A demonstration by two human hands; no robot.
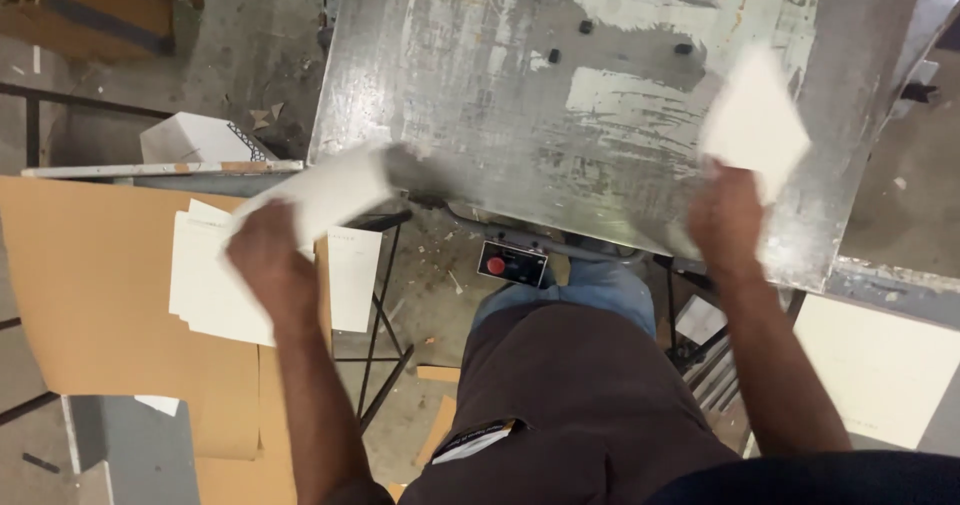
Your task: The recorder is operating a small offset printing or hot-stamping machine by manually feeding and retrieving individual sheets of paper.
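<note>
Under left hand [268, 265], clamped on blurred white sheet [320, 193]: stack of white sheets [205, 285] on brown cardboard [80, 285]. Right hand [725, 220] pinching white card [755, 125], above scratched metal table [500, 95]. Seemingly midway, both pieces not yet put down.

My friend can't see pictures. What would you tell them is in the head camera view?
Seen from above, a person holds a white sheet in each hand: the left hand lifts a blurred sheet over a paper stack on brown cardboard, the right hand holds a white card over a scratched metal table.
</note>
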